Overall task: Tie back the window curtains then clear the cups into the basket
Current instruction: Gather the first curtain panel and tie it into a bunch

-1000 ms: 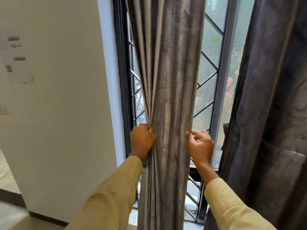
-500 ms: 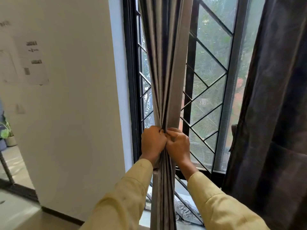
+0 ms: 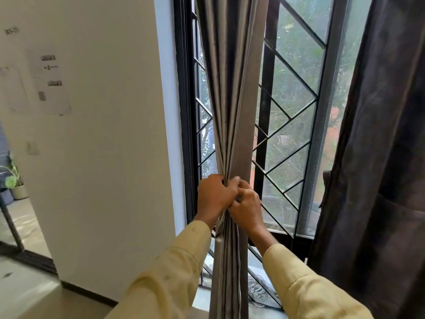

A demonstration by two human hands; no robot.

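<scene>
Step in hand, as I read it: cinching the curtain (image 3: 232, 100) into one bundle, ready to tie. It's early in the task. The dark curtain (image 3: 379, 157) on the right hangs loose, and no cups or basket show in this view.

Doing it well:
- Hold the gather at one height with every pleat inside the fist, so nothing slips out the back.
- You'll need a free hand for the tie, so let the left hand (image 3: 215, 195) take the whole bundle before the right hand (image 3: 247, 209) lets go.
- A pale strip (image 3: 219, 233) hangs just below your left wrist, against the cloth. It may be the tie; I cannot tell.
- Draw the bundle toward the wall (image 3: 103, 157) side, not down. A hard downward tug loads whatever it hangs from, which is out of view.
- The cloth looks heavy. Expect it to spread if the squeeze eases.

Hands:
- Both are clamped on the curtain at the same height, knuckles touching.
- The left wraps round from the wall side, the right from the window grille (image 3: 292, 125) side, fingers curled in tight.
- The back of each hand faces you.
- Both forearms reach up and forward, and the yellow sleeves (image 3: 174, 272) converge on the bundle.
- Above the fists the cloth fans wider. Below them it drops as a narrow column out of frame.
</scene>
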